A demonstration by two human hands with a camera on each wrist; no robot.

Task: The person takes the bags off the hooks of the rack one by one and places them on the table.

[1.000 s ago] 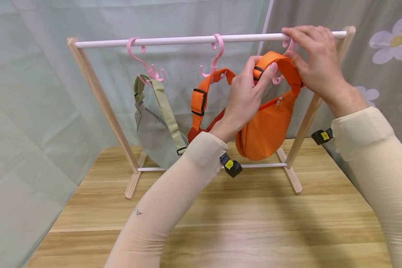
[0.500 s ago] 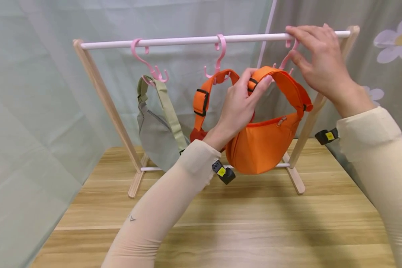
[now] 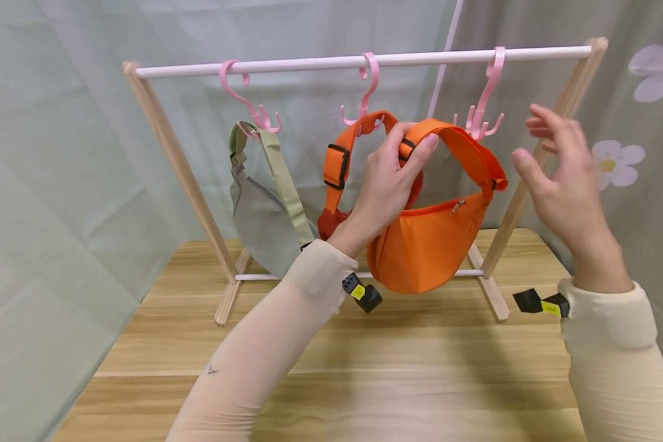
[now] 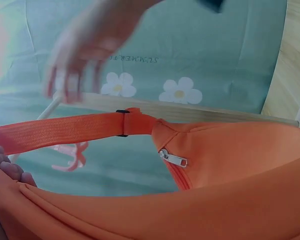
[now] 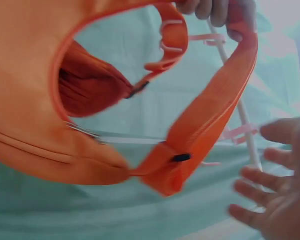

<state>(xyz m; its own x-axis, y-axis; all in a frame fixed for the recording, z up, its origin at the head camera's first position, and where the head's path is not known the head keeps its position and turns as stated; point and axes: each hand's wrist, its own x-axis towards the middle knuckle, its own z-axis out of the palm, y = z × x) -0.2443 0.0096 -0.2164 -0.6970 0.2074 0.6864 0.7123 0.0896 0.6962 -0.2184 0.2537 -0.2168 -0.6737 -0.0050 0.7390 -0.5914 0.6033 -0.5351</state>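
Observation:
My left hand [image 3: 383, 175] grips the strap of an orange sling bag [image 3: 428, 245] near its black slider, and the bag hangs from that grip in front of the rack. Its silver zipper pull [image 4: 174, 158] shows in the left wrist view. The strap [image 5: 215, 105] loops up to the left fingers in the right wrist view. Behind the strap, a pink hook [image 3: 483, 104] hangs at the right of the rail with its prongs bare. Right of that hook, my right hand [image 3: 571, 178] is in the air with fingers spread, holding nothing.
The white rail [image 3: 309, 64] sits on a wooden stand [image 3: 179, 166]. A second orange bag [image 3: 336, 166] hangs from the middle pink hook [image 3: 369, 86], partly hidden by my left hand. A grey bag [image 3: 259, 221] hangs from the left hook [image 3: 243, 101]. Below is a wooden table [image 3: 420, 374].
The orange bag has come off the right hook and moved down and left with my left hand. My right hand has let go of that hook and moved down and right.

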